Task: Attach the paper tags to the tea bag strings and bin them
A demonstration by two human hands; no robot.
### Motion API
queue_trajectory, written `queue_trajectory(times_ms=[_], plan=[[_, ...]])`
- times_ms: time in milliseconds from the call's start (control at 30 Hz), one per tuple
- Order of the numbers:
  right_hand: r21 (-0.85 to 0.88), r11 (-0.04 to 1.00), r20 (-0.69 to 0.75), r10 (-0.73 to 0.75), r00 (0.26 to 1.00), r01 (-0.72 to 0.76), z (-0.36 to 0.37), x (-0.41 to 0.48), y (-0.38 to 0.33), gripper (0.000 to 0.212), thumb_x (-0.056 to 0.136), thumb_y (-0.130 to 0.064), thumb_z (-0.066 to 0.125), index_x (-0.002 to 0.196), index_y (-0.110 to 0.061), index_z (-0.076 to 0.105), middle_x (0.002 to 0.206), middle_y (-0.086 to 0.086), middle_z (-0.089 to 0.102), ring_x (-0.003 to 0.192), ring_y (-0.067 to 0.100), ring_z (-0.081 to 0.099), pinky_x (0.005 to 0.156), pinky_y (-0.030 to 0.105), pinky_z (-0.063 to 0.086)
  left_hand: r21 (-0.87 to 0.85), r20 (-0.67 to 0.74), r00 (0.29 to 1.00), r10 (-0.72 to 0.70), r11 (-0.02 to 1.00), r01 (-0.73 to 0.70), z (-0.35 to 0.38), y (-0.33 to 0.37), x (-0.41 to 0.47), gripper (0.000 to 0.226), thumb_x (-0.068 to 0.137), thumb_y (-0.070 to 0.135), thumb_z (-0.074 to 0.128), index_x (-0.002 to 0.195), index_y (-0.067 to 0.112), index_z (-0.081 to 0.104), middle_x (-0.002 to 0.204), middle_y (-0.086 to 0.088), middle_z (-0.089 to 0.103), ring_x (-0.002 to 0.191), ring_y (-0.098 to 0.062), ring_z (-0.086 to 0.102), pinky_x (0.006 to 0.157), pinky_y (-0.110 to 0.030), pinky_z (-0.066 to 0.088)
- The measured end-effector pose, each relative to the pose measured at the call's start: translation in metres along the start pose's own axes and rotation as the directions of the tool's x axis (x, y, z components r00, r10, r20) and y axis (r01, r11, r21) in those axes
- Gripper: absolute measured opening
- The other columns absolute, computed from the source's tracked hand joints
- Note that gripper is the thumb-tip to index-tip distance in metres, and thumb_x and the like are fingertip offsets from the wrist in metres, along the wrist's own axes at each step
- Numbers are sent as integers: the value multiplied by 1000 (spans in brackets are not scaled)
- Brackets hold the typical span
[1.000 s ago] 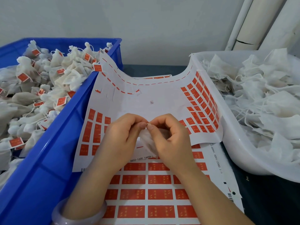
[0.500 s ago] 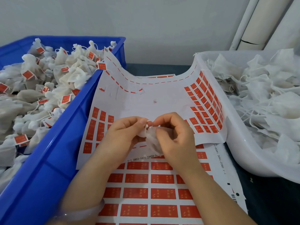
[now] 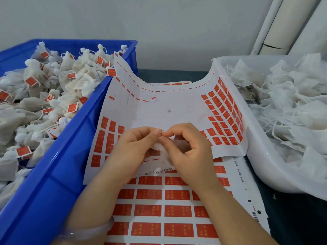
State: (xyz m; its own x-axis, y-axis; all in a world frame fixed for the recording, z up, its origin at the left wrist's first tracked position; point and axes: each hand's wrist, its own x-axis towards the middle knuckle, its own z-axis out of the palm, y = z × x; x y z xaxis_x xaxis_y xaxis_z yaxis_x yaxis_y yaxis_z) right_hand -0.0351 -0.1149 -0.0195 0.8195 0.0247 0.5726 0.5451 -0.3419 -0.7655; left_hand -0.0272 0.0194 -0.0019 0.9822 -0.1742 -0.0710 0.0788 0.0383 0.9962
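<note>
Left of the sheet (image 3: pixel 168 106), the blue crate (image 3: pixel 67 165) is seen heaped with tagged bags (image 3: pixel 44 103). Right of the sheet, the white tub (image 3: pixel 261 167) is filled with untagged bags (image 3: pixel 292 106), so supply and output are kept within easy reach. The sheet is curled up between them, its remaining labels kept close. Over its near edge a tea bag (image 3: pixel 156 147) is cradled beneath both hands. The left hand (image 3: pixel 134 147) and right hand (image 3: pixel 189 152) are pinched fingertip to fingertip, apparently on a tag (image 3: pixel 161 133) that can barely be made out.
</note>
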Motion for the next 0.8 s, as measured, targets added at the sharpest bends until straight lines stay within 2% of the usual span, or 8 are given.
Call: queue_trajectory(times_ms=[100, 233, 367, 467, 533, 633, 733, 800], plan=[[30, 998, 8, 63, 998, -63, 1, 0, 1, 4, 84, -24, 61, 87, -22, 60, 84, -15, 58, 84, -2, 55, 67, 5, 43, -35, -9, 1000, -5, 999, 5, 1, -1, 0, 30, 74, 32, 58, 83, 6, 72, 81, -12, 70, 76, -20, 68, 70, -28, 58], [57, 988, -4, 147, 989, -146, 0, -1, 1, 9, 86, -34, 59, 86, -37, 51, 85, -21, 56, 87, -4, 56, 65, 5, 46, -57, -25, 1000, 6, 998, -8, -2, 0, 0, 29, 72, 33, 58, 90, 14, 72, 88, -10, 70, 88, -25, 67, 77, -34, 58], [100, 976, -20, 194, 981, -191, -1, -1, 3, 9, 87, -31, 57, 84, -37, 51, 83, -20, 58, 86, -4, 57, 65, 6, 47, 128, 15, 998, 68, 989, -69, -2, 1, -2, 45, 53, 36, 73, 97, 28, 67, 92, 5, 70, 85, -14, 69, 69, -23, 56], [127, 970, -6, 211, 978, -208, -1, -1, 3, 9, 88, -30, 56, 84, -37, 51, 82, -21, 58, 86, -5, 58, 65, 6, 47, 225, -26, 994, 102, 970, -93, 2, 2, -3, 32, 57, 36, 71, 89, 33, 67, 85, 11, 71, 76, -4, 68, 58, -9, 49], [151, 964, -3, 223, 975, -220, -1, 0, 1, 2, 85, -37, 52, 84, -36, 51, 81, -21, 57, 85, -5, 58, 64, 5, 47, 252, -44, 991, 128, 961, -113, 2, 3, -3, 29, 58, 39, 68, 87, 32, 67, 81, 13, 71, 73, -4, 68, 57, -9, 49], [158, 962, -13, 228, 974, -223, -2, 0, 1, 12, 79, -45, 47, 85, -36, 50, 81, -21, 57, 85, -7, 57, 63, 4, 45, 272, -47, 986, 163, 952, -144, 2, 3, -2, 31, 58, 42, 68, 87, 30, 67, 80, 11, 71, 73, -6, 68, 60, -12, 52], [141, 965, -13, 223, 975, -219, -2, 1, 4, 3, 87, -34, 51, 85, -35, 50, 82, -21, 56, 84, -9, 56, 65, 3, 44, 284, -27, 980, 198, 941, -182, 4, 3, -2, 28, 60, 38, 70, 85, 25, 66, 77, 8, 70, 68, -8, 67, 59, -14, 53], [109, 973, -32, 207, 978, -203, -2, 0, 6, 13, 90, -25, 54, 84, -36, 49, 82, -21, 56, 85, -10, 55, 67, 1, 42, 279, -14, 977, 211, 940, -199, 4, 3, -2, 28, 60, 35, 72, 84, 23, 65, 74, 7, 69, 62, -6, 65, 56, -14, 51]])
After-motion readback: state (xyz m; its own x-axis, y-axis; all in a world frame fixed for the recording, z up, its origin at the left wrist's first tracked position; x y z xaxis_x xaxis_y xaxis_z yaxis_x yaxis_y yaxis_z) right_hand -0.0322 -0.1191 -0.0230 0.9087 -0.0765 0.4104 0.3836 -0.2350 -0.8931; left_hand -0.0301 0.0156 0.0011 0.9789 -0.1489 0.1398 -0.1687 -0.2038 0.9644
